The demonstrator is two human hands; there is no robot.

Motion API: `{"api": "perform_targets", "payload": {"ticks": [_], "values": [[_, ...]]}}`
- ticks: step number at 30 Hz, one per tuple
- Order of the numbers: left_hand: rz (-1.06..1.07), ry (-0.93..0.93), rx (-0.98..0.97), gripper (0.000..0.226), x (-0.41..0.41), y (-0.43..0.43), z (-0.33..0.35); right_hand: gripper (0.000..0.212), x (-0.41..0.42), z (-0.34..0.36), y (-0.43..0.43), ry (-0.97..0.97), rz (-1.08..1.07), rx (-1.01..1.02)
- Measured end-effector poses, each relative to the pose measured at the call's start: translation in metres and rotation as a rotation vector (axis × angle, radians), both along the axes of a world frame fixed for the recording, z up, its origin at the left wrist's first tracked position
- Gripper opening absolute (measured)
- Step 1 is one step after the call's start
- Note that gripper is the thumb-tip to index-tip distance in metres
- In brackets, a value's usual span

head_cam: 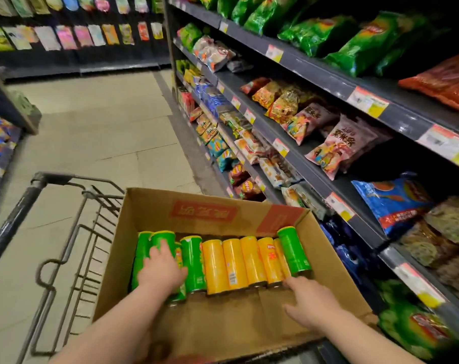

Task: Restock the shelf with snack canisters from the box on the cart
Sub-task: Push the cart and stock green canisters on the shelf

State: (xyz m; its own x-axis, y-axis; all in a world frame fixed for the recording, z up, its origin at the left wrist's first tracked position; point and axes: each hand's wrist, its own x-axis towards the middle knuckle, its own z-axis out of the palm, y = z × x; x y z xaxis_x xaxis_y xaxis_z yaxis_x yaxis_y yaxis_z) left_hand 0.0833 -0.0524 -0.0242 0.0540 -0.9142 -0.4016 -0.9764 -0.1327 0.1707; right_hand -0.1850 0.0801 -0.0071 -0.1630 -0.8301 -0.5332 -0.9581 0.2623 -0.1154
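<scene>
An open cardboard box [155,206] sits on the cart [65,248] and holds a row of snack canisters lying on their sides. Green canisters lie at the left, several yellow canisters [233,261] in the middle, and one green canister [292,250] at the right end. My left hand [162,271] lies over a green canister [164,236] on the left, with fingers and thumb curled round it. My right hand [311,303] is inside the box with its fingers spread. Its fingertips reach the near end of the right green canister.
Dark shelves [315,177] full of snack bags run along the right, with price tags on their edges. The metal cart frame and handle [26,200] stick out to the left. A tiled aisle floor [97,127] stretches ahead towards a wall of hanging packets.
</scene>
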Motion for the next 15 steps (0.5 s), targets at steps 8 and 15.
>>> {"api": "perform_targets", "payload": {"ticks": [8, 15], "values": [[0.279, 0.144, 0.039, 0.113, 0.001, -0.020, -0.031, 0.053, -0.011, -0.013, -0.015, -0.035, -0.008, 0.067], [0.436, 0.155, -0.018, 0.113, -0.007, -0.020, -0.046, 0.051, -0.039, -0.031, -0.039, -0.053, 0.051, 0.112]]}}
